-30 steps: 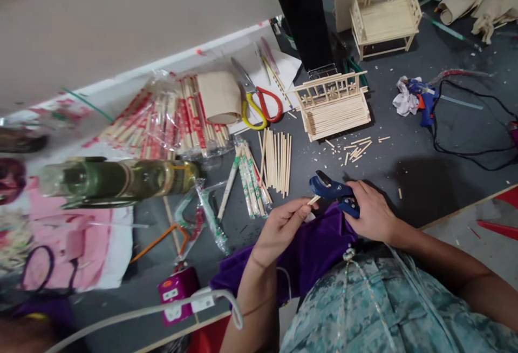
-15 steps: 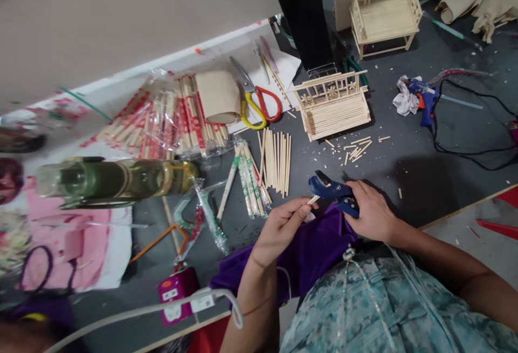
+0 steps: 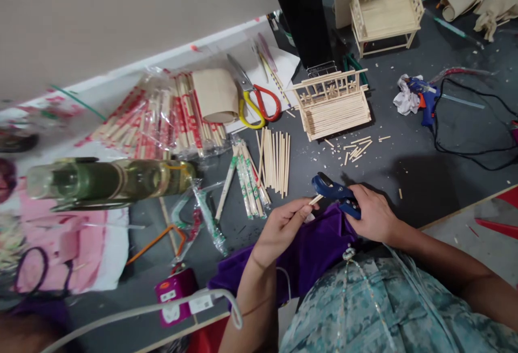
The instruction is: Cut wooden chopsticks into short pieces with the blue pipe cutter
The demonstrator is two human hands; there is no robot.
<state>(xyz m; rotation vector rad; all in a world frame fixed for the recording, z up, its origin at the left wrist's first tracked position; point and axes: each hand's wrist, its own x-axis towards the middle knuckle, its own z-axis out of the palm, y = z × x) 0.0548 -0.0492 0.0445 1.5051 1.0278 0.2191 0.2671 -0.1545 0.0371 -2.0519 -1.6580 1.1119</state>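
My left hand (image 3: 285,229) pinches a thin wooden stick (image 3: 316,199), whose tip points toward the jaws of a dark blue hand cutter (image 3: 329,187). Its handles are gripped in my right hand (image 3: 372,212). Whether the blades touch the stick is too small to tell. Just beyond my hands lie short cut pieces (image 3: 358,150) and tiny offcuts, in front of a miniature bench (image 3: 334,110) made of sticks. A row of bare chopsticks (image 3: 277,161) rests to the left, beside several wrapped in green-printed plastic (image 3: 246,180).
A second small bench (image 3: 386,15) stands at the back right. To its front sits a blue glue gun (image 3: 427,102) with a black cord. Scissors (image 3: 259,107), red-wrapped chopsticks (image 3: 162,115), a green bottle (image 3: 109,180) and a purple power socket (image 3: 176,293) occupy the left. Purple cloth (image 3: 299,261) lies below my hands.
The cutter and the stick tip have shifted very slightly to the right. Both hands keep their hold, and the view has moved a little.
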